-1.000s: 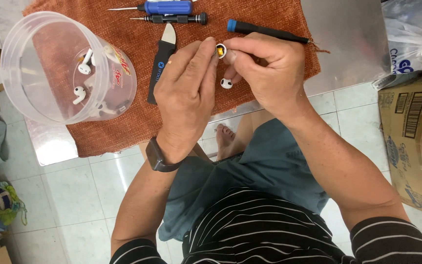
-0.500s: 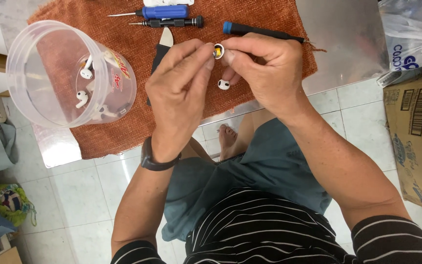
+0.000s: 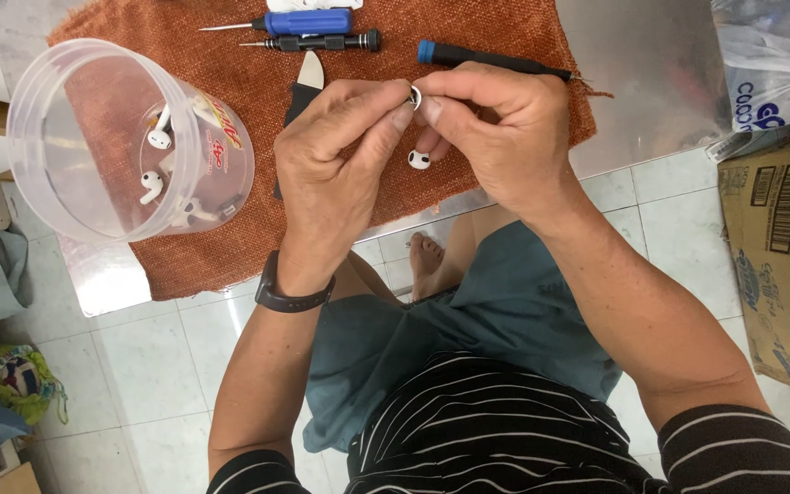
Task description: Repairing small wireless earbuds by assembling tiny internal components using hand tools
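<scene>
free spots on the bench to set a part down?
Bare metal tabletop right of the rust cloth, up to the plastic bag. Open cloth strip below the clear tub, near the table's front edge. Crowded: top edge with screwdrivers, and mid-cloth under left hand and right hand.

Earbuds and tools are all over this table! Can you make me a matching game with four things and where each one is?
Things:
1. small ring-shaped part
2. white earbuds
3. blue-handled screwdriver
4. cardboard box

Places:
A. on the floor at the picture's right edge
B. inside the clear plastic tub
C. pinched between the left hand and the right hand
D. at the far end of the orange cloth

Pairs: 1-C, 2-B, 3-D, 4-A
</scene>
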